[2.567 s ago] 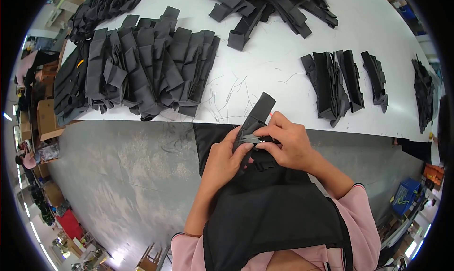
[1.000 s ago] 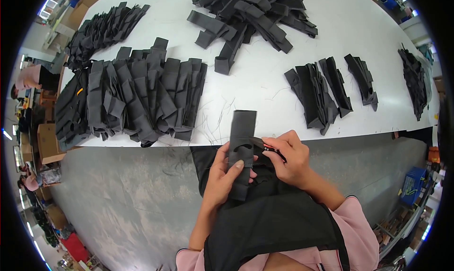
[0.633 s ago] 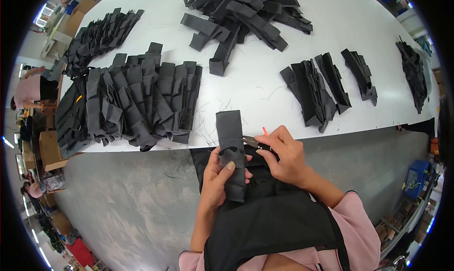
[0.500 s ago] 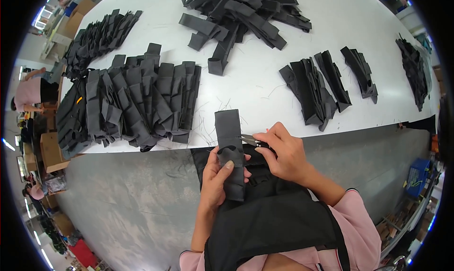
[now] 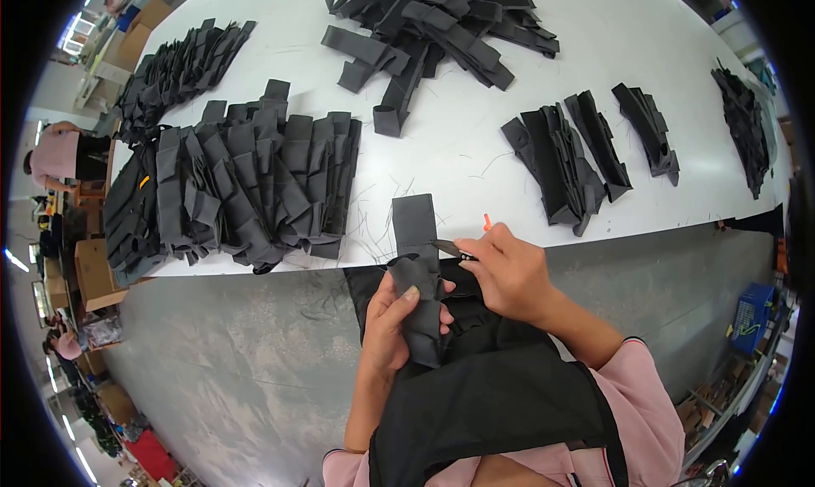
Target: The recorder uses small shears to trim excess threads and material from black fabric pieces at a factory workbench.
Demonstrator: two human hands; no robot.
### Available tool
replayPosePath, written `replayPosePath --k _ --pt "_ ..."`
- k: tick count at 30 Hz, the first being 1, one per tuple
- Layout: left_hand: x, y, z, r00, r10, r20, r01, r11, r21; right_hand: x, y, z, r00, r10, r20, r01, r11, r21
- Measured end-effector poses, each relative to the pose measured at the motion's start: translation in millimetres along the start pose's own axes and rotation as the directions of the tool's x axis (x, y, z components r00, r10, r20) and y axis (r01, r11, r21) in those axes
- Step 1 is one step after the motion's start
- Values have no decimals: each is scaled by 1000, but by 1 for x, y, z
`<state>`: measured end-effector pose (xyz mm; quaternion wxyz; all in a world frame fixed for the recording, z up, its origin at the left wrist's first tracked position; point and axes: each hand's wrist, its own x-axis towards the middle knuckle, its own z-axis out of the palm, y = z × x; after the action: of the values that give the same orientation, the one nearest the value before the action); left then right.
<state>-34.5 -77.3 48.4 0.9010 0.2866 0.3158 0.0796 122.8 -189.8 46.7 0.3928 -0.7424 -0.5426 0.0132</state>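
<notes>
My left hand pinches a black fabric strip between thumb and fingers, just off the table's front edge. The strip stands lengthwise away from me, with a folded loop of cloth near its middle. My right hand is closed on small dark thread snips, whose blades touch or nearly touch the strip's right edge. An orange-red piece shows just beyond the right hand. Loose thread ends lie on the table beside the strip.
On the white table, a wide row of black strips lies at left and a heap at the back. Smaller bundles are at right. A blue crate stands on the floor. Another person is at far left.
The strip's far end has shifted slightly right, and its folded loop is turned more upright. The snips' tip has stayed by the strip's edge. More of the orange-red piece shows.
</notes>
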Motion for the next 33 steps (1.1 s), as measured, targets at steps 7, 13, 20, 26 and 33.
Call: replayPosePath --k 7,13,20,26,33 --pt "1 -2 -1 1000 23 5 -23 999 35 -1 17 2 741 479 471 -641 294 709" --pt "0 -1 2 999 31 -9 -30 998 56 -2 4 2 947 297 125 -321 838 442" --pt "17 2 -6 973 155 -169 -153 988 25 -1 11 10 806 500 316 -553 447 703" --pt "23 8 -16 971 186 -153 -201 976 -89 -19 -6 4 876 352 330 -477 734 483" --pt "26 17 -11 962 225 -152 -235 971 -47 -11 -16 -1 934 240 264 -337 839 427"
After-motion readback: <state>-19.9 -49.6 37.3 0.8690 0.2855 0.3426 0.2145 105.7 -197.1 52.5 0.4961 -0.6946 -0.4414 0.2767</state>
